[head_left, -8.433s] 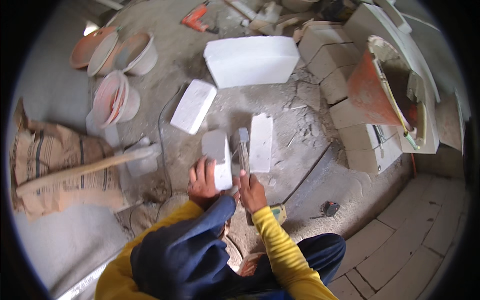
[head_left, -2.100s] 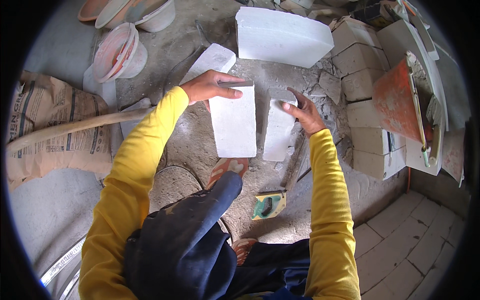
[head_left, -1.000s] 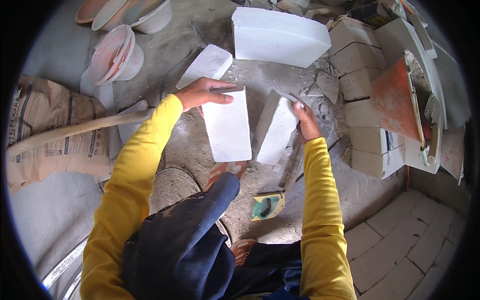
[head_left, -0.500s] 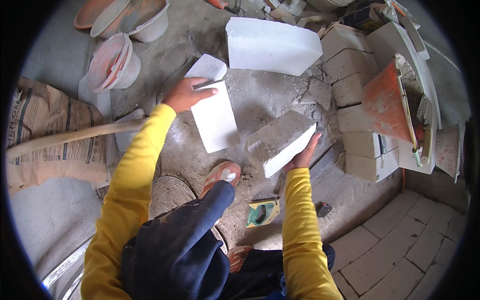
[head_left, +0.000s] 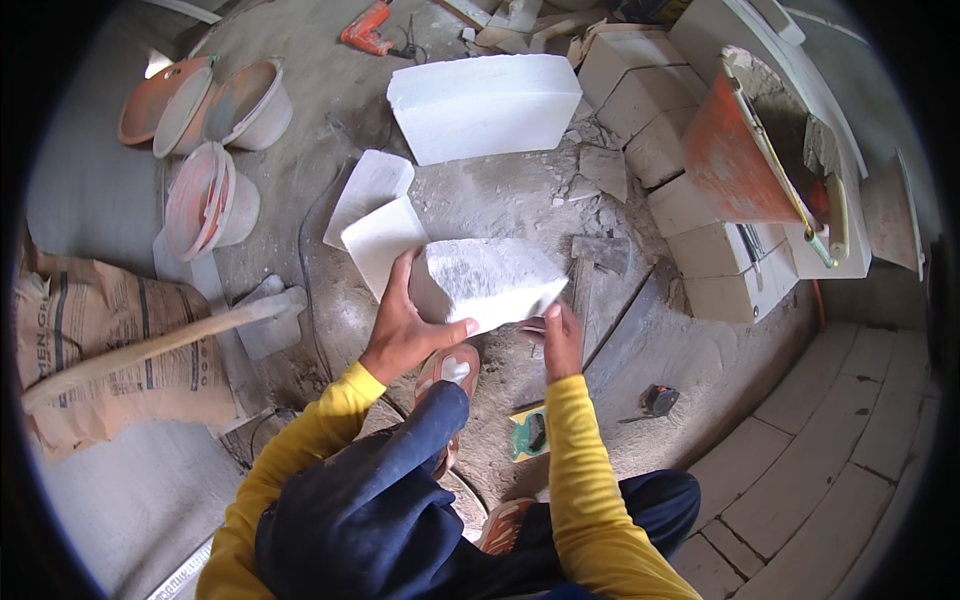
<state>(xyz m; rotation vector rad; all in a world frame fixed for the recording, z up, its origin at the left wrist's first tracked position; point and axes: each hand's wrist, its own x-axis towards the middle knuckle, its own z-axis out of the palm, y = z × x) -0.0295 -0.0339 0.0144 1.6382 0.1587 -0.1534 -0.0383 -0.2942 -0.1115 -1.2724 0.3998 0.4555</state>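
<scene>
A whitish lightweight concrete block (head_left: 490,275) is tilted in front of me, held between both hands. Its left end is gripped by my left hand (head_left: 408,330), thumb across the near face. My right hand (head_left: 556,340) closes on its lower right corner, fingers partly hidden. Just behind my left hand a flat white block piece (head_left: 383,240) lies on the floor, with another block piece (head_left: 370,190) touching it. Farther off, a large white block (head_left: 485,110) rests on the ground. Below my right hand is a saw's green and yellow handle (head_left: 528,434).
On the right stand stacked blocks (head_left: 690,225) and a tilted orange bucket (head_left: 740,150). A tape measure (head_left: 658,400) and a hammer-like tool (head_left: 600,255) lie on the floor. At left are a paper sack (head_left: 130,350), a wooden handle (head_left: 160,345) and several buckets (head_left: 210,200).
My left hand has let go of the flat white piece and taken the left end of the concrete block. My right hand has brought that block leftward and nearer my middle. The view has shifted.
</scene>
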